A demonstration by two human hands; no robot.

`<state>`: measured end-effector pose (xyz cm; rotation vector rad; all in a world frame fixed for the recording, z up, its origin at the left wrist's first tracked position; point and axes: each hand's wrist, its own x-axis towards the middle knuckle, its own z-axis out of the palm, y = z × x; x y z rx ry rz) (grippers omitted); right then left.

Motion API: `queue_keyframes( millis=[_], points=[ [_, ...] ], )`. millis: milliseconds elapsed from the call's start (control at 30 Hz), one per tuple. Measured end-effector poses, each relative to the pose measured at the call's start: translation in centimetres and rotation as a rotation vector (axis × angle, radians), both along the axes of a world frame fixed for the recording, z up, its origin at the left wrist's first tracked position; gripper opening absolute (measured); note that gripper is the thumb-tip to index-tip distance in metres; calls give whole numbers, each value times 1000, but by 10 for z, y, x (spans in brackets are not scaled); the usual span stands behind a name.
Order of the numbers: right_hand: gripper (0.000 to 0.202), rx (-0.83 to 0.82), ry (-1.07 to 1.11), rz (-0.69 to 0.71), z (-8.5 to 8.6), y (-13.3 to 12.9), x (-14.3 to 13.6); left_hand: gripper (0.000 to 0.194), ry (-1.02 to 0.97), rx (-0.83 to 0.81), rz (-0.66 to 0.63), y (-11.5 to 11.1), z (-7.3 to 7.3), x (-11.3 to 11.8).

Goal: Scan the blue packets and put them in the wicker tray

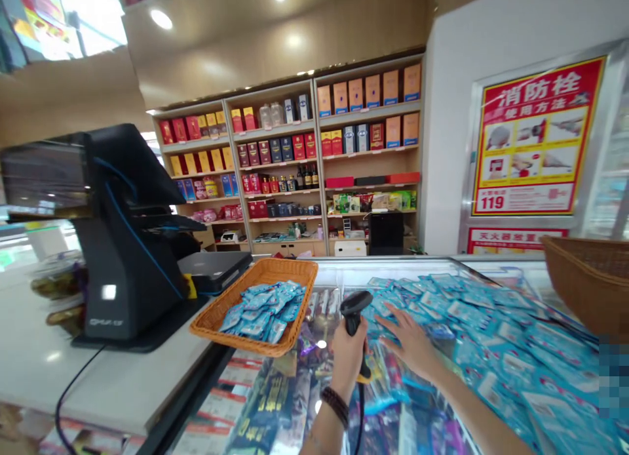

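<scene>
Boxed goods on wall shelves, red poster, black register

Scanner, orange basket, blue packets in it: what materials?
Scanner: likely hard plastic, satin black; smooth molded head, soft highlight.
Basket: woven strands, slight sheen; rattan or plastic imitation, can't tell.
Packets: probably plastic film, fairly glossy; crinkled surfaces with pale glints.
</scene>
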<state>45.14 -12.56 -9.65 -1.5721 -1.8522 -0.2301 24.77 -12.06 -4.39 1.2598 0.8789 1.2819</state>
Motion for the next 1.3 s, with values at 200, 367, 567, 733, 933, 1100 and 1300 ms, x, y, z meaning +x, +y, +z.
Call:
queue_keyframes(
  millis=[200, 367, 567, 733, 933, 1100, 1300],
  points=[
    [37, -11, -55, 45, 17, -11, -11, 54, -10, -10, 10, -5, -7, -8],
    [42, 63, -36, 67, 28, -31, -22, 55, -5, -32, 6, -12, -5, -9],
    [31, 243, 132, -50, 18, -19, -6, 54, -29, -55, -8, -13, -6, -9],
    [47, 69, 133, -213, -4, 12, 18, 52, -26, -53, -8, -11, -9, -10],
    [30, -47, 81, -192, -13, 16, 20, 54, -27, -35, -3, -10, -11, -10],
    [64, -102, 303, -204, -8, 11, 25, 56, -18, -61, -43, -14, -6, -9],
    [45, -34, 650, -179, 5, 2, 30, 54, 23, -48, -73, -24, -2, -8]
  ],
)
